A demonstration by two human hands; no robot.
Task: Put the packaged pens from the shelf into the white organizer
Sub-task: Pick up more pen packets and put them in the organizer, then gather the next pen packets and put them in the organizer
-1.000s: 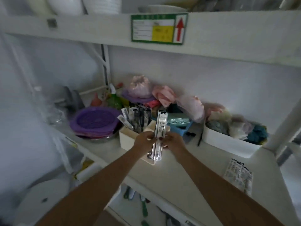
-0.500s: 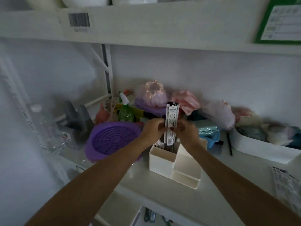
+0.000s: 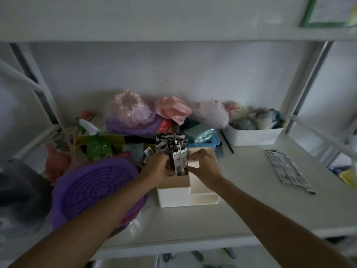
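The white organizer stands on the shelf in front of me, its tall left compartment full of upright black-and-white packaged pens. My left hand and my right hand pinch one pen packet between them, its lower end inside the tall compartment. Several more packaged pens lie flat on the shelf at the right.
A purple round strainer sits against the organizer's left side. A green spray bottle, bagged soft items and a white bin of cloths line the back wall. A blue tray lies just behind the organizer. The shelf's front edge runs below my forearms.
The pen packet held high between both hands has come down into the organizer's tall compartment. My view has shifted right and downward, bringing the loose packets into sight.
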